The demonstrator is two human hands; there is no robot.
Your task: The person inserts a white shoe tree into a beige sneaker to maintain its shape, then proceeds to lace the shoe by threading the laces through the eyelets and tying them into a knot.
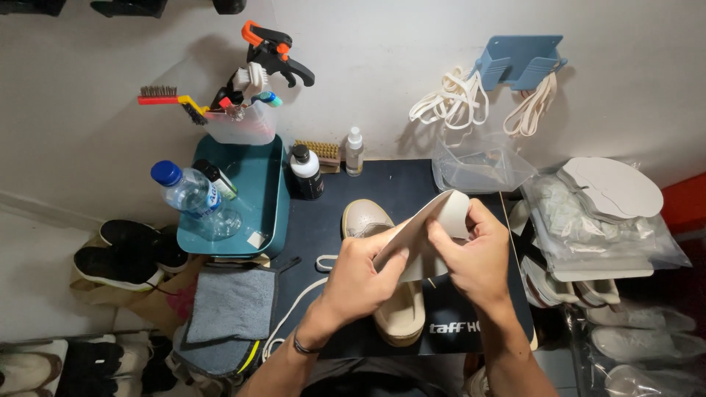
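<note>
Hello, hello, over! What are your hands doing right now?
Left hand and right hand both grip a pale insole, bending it. Beige shoe sits on the dark mat underneath. Nothing between hands and shoe.

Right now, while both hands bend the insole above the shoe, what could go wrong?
The insole, flexed between left hand and right hand, might crease. The loose white lace beside the shoe could snag the left wrist. The water bottle lying nearby could roll.

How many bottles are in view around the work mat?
3: a clear water bottle lying in the teal tray, a black bottle and a small spray bottle by the wall. Others may be hidden.
</note>
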